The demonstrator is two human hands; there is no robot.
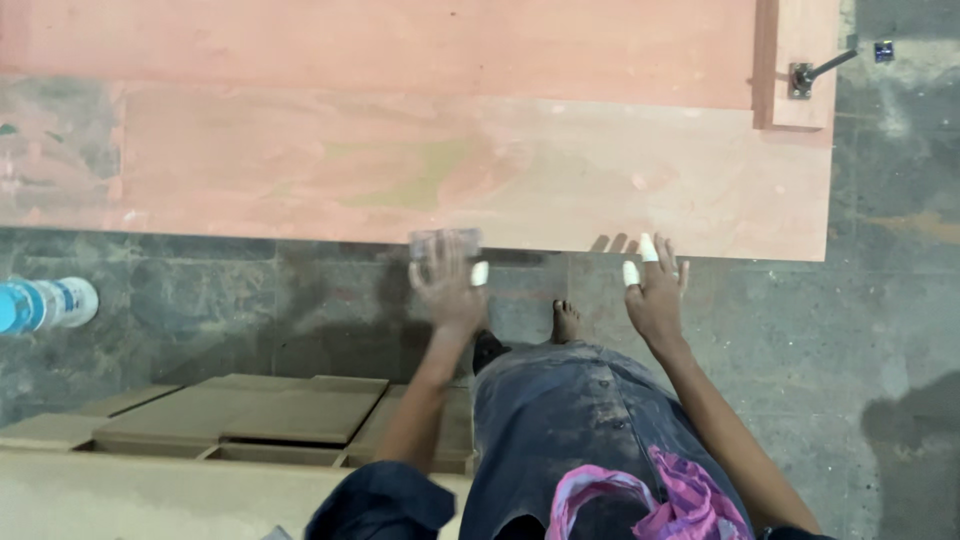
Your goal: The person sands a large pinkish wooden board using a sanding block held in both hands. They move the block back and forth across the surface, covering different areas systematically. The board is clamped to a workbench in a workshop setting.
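Note:
A large pinkish-brown wooden board (420,150) lies flat across the upper half of the head view, its near edge just in front of me. My left hand (445,285) is blurred and grips a small sanding block (445,242) at the board's near edge; white tape wraps one finger. My right hand (655,290) hovers open just below the board's edge, fingers spread, with white tape on two fingertips. Nothing is in it.
A metal bracket with a rod (812,72) is fixed on the board's raised strip at the top right. A plastic water bottle (45,303) lies on the grey stone floor at left. Brown flat panels (250,415) are stacked at the lower left. My bare foot (566,320) stands below the board.

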